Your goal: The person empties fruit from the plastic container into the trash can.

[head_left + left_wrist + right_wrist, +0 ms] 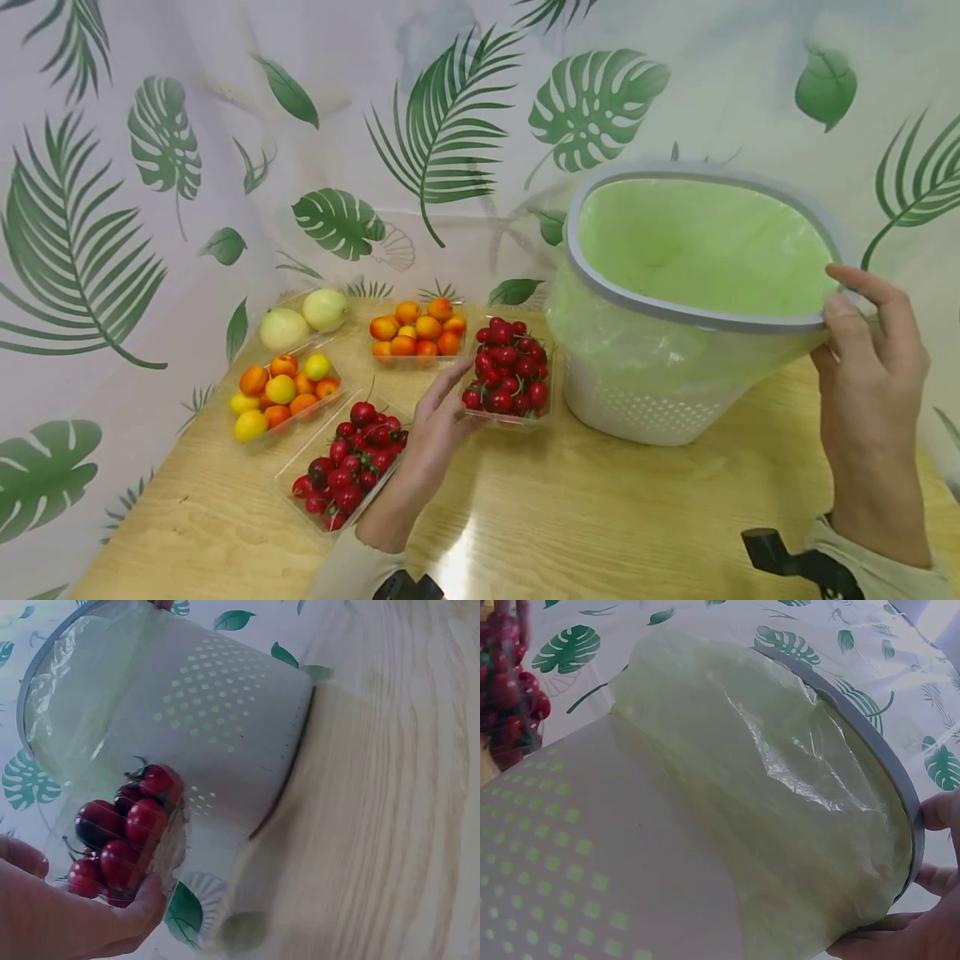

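A white perforated bin [637, 400] with a green bag liner [705, 246] and a grey rim [675, 312] stands tilted on the wooden table [600, 517], its mouth toward me. My right hand [855, 308] grips the rim at its right side, thumb on the edge; the right wrist view shows the fingers [937, 814] on the rim [870, 731]. My left hand [461, 400] holds the near left corner of a clear tray of red cherries [510, 371] just left of the bin. The left wrist view shows that tray [124, 829] between thumb and fingers, against the bin wall [225, 712].
Left of my hand lie another cherry tray [345, 467], two trays of orange and yellow fruit [285, 392] [416, 333] and a tray with two pale round fruit [303, 321]. A leaf-print curtain [150, 208] closes off the back and left. Bare table lies in front.
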Tool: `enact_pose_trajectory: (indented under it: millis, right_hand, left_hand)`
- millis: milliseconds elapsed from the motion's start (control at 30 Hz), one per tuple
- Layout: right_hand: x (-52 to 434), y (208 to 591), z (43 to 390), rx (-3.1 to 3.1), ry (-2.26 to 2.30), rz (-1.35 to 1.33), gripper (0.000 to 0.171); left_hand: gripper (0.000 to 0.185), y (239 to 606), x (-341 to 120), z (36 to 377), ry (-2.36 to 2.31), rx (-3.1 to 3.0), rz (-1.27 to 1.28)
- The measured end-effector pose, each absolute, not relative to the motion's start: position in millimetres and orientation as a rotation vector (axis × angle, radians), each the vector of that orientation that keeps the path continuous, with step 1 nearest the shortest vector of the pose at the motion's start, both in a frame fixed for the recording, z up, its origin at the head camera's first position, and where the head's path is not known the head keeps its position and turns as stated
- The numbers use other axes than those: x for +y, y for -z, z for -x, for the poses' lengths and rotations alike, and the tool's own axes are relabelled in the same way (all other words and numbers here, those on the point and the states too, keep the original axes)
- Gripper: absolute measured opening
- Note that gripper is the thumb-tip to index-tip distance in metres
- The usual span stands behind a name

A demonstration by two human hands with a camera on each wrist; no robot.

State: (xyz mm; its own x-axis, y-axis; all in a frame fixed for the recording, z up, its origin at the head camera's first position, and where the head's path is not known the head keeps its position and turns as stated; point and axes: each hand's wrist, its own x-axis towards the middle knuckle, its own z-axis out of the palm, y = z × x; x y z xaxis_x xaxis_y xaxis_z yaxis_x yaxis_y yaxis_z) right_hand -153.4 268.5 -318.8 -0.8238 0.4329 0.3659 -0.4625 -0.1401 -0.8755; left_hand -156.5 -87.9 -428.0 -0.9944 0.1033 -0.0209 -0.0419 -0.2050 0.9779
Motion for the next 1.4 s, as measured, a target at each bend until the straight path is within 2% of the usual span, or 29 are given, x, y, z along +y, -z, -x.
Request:
enact_pose_trajectory:
  millis: [367,933,1167,1400]
  right_hand:
    - [273,322,154,-1.493,-2.019,0.067,0.033]
    - [273,311,149,-1.583,-1.953,0.164,0.024]
    - [278,312,155,-1.722,-1.880,0.165,0.026]
    - [287,317,162,-1.930,-1.832,0.096,0.040]
  left_hand:
    - [0.058,399,-103,146,-2.566,1.777,-0.053]
    - [0.054,369,-141,151,-2.649,1.843,-0.094]
    - [0.053,363,-149,153,-2.675,1.809,-0.103]
    - [0.048,359,-159,152,-2.668,1.837,-0.137]
